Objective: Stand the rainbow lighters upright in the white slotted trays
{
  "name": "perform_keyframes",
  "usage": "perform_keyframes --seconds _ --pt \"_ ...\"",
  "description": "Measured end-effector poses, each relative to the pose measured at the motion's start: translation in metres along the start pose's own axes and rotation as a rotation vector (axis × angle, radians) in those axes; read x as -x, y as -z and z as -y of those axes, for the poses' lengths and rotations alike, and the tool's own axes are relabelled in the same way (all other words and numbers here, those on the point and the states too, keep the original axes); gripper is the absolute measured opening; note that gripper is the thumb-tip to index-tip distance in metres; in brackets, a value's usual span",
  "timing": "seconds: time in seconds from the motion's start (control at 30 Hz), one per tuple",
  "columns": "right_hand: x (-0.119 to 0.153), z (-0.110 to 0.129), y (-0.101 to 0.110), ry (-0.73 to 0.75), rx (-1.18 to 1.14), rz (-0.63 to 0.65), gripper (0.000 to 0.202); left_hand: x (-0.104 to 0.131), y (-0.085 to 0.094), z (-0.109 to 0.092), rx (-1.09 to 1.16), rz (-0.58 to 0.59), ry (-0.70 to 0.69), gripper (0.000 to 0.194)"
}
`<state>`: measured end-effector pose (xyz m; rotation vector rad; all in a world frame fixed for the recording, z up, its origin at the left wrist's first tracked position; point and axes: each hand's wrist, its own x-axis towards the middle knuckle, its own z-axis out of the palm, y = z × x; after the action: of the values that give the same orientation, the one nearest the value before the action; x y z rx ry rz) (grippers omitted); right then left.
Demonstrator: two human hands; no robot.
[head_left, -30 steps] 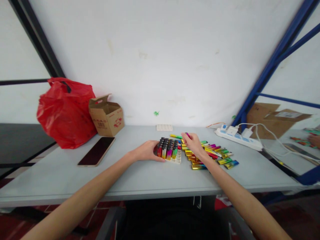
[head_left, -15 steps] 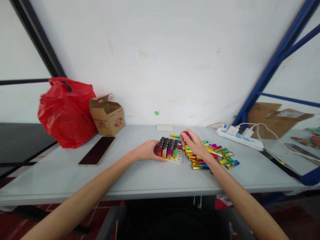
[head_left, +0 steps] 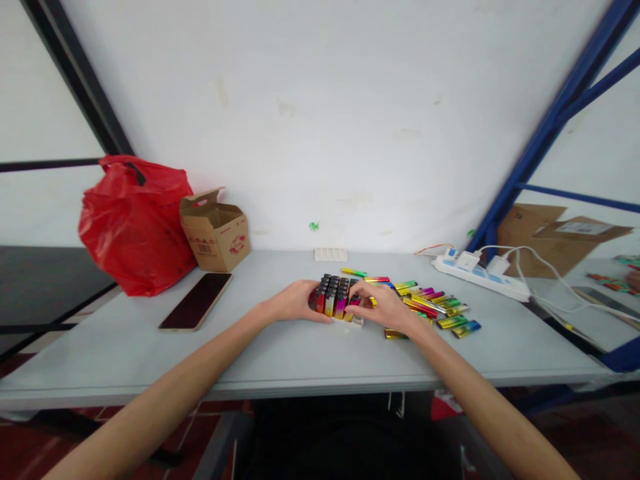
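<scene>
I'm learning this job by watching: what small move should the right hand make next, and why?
Probably ease the reddish lighter straight down into the white tray, then let go. The right hand seems to pinch it at the tray's right side, beside the upright lighters, and the left hand is braced against the opposite side.

Fairly bright, diffuse light washes the white wall and the grey table, though its direction is hard to tell. Shadows are soft; the floor at the near left sinks into dimness. Small glints catch the loose lighters and the red bag. Fine detail is slightly blurred, and wide-angle distortion stretches the edges.
</scene>
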<state>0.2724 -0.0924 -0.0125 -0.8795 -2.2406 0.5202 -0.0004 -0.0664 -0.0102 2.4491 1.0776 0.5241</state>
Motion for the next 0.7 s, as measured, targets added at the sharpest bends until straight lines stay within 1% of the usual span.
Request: perform_keyframes --seconds 0.17,0.33,0.5,0.53,0.6,0.67,0.7 --pt "0.002 -0.002 -0.001 0.008 0.063 0.021 0.032 0.0 0.0 0.0 -0.014 -0.002 0.006 0.066" --pt "0.001 -0.002 -0.002 0.01 0.058 0.014 0.036 0.0 -0.001 0.0 -0.023 0.003 0.006 0.064" --pt "-0.001 0.005 0.0 -0.009 -0.001 0.027 0.041 0.0 0.0 -0.002 -0.026 -0.004 0.017 0.065" --pt "-0.001 0.006 0.003 -0.019 -0.016 0.022 0.041 0.0 0.0 -0.002 -0.022 0.0 0.018 0.064" --pt "-0.001 0.005 0.016 -0.048 -0.006 -0.027 0.036 0.0 0.0 -0.002 -0.014 0.002 0.02 0.063" --pt "0.0 -0.006 0.036 -0.076 0.076 -0.105 0.031 0.0 0.0 -0.002 -0.002 -0.004 0.022 0.063" --pt "0.002 -0.015 0.048 -0.083 0.138 -0.14 0.03 0.001 0.0 -0.001 0.004 -0.009 0.025 0.063"
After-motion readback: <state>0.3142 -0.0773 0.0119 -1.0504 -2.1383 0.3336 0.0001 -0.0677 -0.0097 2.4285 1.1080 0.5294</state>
